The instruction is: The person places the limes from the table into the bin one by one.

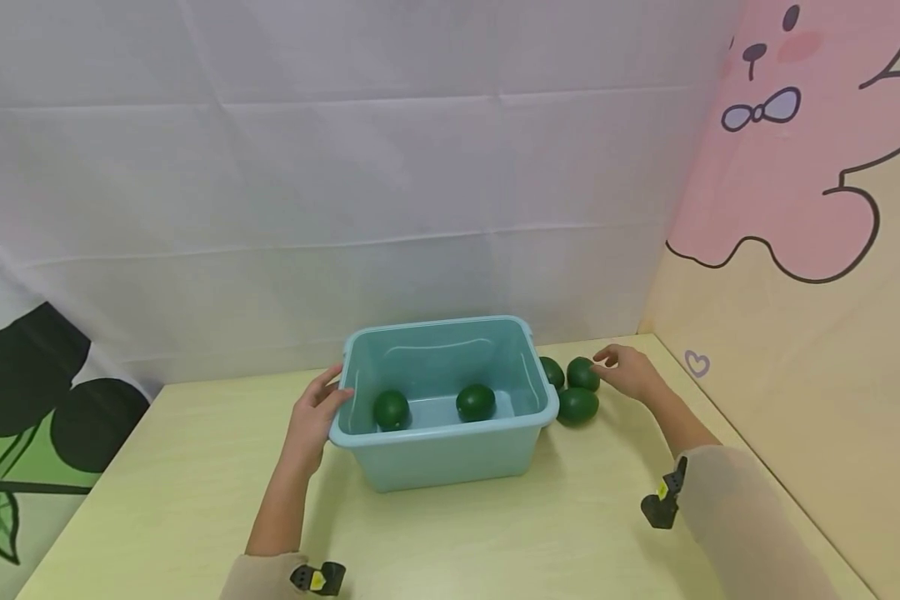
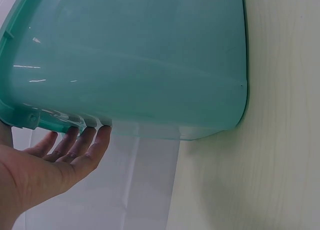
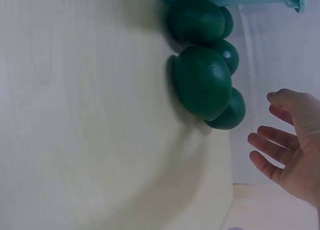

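Note:
A light blue plastic tub stands on the table with two dark green avocado-like fruits inside, a left fruit and a right fruit. My left hand grips the tub's left rim, thumb over the edge and fingers along the outer wall; the left wrist view shows the fingers against that side. Several more green fruits lie clustered on the table right of the tub. Over them is my right hand, fingers loosely bent and holding nothing, close to the back right fruit.
The pale wood-grain table runs back to a white cloth. On the right rises a cream side panel with a pink bear drawing, close to my right forearm. Dark printed shapes show at the left.

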`<state>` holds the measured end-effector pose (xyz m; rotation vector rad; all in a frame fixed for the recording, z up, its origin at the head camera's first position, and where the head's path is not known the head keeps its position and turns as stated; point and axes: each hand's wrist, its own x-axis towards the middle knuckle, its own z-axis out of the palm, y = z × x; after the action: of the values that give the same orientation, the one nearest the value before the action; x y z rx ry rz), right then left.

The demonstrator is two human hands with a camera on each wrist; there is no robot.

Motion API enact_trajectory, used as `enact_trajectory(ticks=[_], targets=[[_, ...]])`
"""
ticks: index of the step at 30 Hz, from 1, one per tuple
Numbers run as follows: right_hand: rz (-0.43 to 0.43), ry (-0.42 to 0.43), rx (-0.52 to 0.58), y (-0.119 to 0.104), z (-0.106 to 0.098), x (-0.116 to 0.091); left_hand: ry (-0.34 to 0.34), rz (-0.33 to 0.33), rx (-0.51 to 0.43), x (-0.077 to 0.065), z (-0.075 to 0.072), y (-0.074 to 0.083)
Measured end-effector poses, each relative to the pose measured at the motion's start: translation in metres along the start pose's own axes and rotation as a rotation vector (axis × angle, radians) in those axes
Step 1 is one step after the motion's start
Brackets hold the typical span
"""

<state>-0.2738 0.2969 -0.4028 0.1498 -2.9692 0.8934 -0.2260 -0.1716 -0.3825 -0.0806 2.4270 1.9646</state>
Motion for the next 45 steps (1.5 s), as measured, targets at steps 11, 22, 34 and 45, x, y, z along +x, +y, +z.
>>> enact_trajectory(ticks=[11,22,34,45], targets=[[0.177,0.032,0.132,0.012,0.033,-0.002,0.004,-0.009,-0.009,0.001,0.000,-0.002],[0.280,0.084,0.221,0.007,0.052,0.000,0.005,-0.009,-0.009,0.001,0.000,-0.003],[0.354,0.100,0.321,0.003,0.062,0.001,0.000,-0.013,-0.013,0.000,0.000,0.000],[0.406,0.170,0.384,-0.002,0.065,0.001,0.011,-0.016,-0.028,0.000,0.001,0.001]])
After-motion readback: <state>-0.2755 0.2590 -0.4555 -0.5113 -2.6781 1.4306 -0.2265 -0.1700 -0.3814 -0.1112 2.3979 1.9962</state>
